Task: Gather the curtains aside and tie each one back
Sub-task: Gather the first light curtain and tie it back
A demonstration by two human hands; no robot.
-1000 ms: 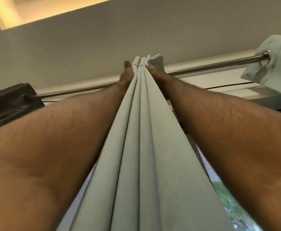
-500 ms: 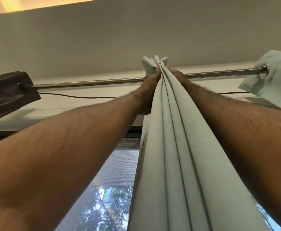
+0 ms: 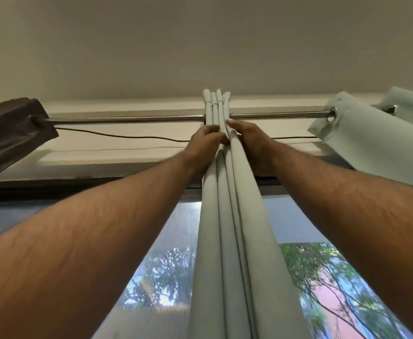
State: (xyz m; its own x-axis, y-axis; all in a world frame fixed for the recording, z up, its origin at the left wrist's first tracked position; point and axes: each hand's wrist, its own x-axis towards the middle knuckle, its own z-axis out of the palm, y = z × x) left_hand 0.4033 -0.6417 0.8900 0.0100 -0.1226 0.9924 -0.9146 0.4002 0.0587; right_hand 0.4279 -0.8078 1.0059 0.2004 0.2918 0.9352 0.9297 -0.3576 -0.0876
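Both hands have slid down from the very top of the pleats to just under the rod, and more window now shows below. At the centre, a pale grey-green curtain [image 3: 227,216] hangs bunched into tight vertical folds, its long axis running from twelve o'clock at the rod [image 3: 127,119] down to six o'clock, the top edge pointing at the ceiling. The left hand [image 3: 204,145] curls its fingers round the folds from the nine o'clock side; the right hand [image 3: 248,140] presses in from three o'clock, its thumb laid on the front pleat, so the bundle is squeezed between them. Gathering looks nearly done for this panel; no tie-back is visible, so the next move likely calls for keeping the pleats stacked while shifting the bundle sideways and finding a tie. At three o'clock a second pale curtain [image 3: 371,143] hangs loose on the rod; at nine o'clock a dark curtain [image 3: 12,128]. A thin cord [image 3: 117,136] runs behind the rod.
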